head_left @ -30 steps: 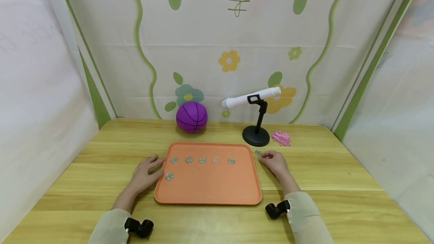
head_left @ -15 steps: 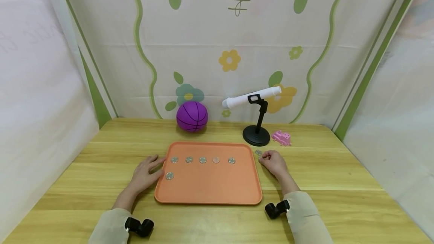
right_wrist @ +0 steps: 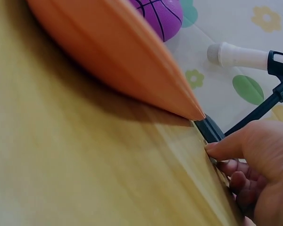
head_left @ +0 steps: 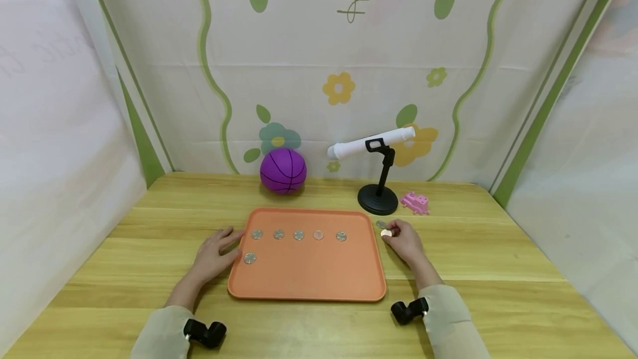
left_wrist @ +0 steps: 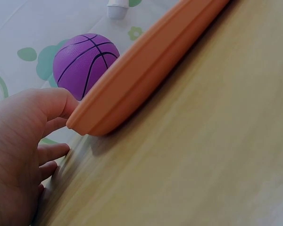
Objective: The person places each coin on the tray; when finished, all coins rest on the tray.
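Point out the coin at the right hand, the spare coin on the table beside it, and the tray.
copper coin [head_left: 386, 233], head view, its face at the fingertips
spare coin [head_left: 381, 224], head view, its centre
tray [head_left: 309, 276], head view, bare floor

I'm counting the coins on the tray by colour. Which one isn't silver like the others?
The fourth coin from the left in the back row on the orange tray. It looks coppery pink; the other five are silver grey.

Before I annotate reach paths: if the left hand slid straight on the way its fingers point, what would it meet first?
Probably the orange tray: the left hand rests on the table at its left edge, fingers pointing toward the rim, with the nearest coin just inside.
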Tool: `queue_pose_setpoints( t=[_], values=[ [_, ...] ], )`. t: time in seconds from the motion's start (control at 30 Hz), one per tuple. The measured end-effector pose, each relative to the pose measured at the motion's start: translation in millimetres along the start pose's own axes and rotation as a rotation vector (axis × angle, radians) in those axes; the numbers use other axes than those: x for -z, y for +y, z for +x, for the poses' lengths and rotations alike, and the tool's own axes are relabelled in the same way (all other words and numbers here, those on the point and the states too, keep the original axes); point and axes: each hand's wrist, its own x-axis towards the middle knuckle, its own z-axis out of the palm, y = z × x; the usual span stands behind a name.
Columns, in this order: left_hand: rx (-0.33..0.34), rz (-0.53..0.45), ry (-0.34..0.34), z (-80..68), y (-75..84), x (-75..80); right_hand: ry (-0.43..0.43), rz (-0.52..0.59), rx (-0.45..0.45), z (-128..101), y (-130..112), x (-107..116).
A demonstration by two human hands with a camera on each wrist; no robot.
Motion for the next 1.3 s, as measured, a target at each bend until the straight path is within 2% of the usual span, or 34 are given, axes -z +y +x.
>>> queue_pose_setpoints(
  t=[0.13, 0.37, 0.6, 0.7, 0.83, 1.07, 1.1, 1.17, 1.3],
  values=[
    [0.008, -0.002, -0.008, 0.5, 1.6, 1.6, 0.011, 0.033, 0.029, -2, 2, -1],
    [0.016, -0.004, -0.018, 0.8, 3.4, 2.4, 0.027, 0.094, -0.001, -3, 1, 0],
    [0.016, -0.007, -0.019, 0.8, 1.6, 0.4, -0.025, 0.341, -0.144, -3, -5, 2],
    [0.024, -0.011, -0.024, 0.8, 1.3, 0.7, -0.041, 0.409, -0.179, -2, -12, 3],
    [0.023, -0.009, -0.026, 1.2, 0.5, 1.0, -0.057, 0.444, -0.166, -1, -27, 5],
    [0.015, -0.003, -0.016, 0.8, 0.7, 0.8, -0.093, 0.454, -0.093, -2, -58, 5],
    [0.015, -0.005, -0.017, 0.7, 0.9, 0.8, -0.095, 0.475, -0.08, -2, -61, 4],
    [0.02, -0.01, -0.022, 0.6, 0.9, 0.8, -0.114, 0.572, 0.014, 2, -55, -4],
    [0.033, -0.013, -0.034, 0.4, 1.1, 1.0, -0.126, 0.655, 0.051, 2, -71, -13]
  ],
)
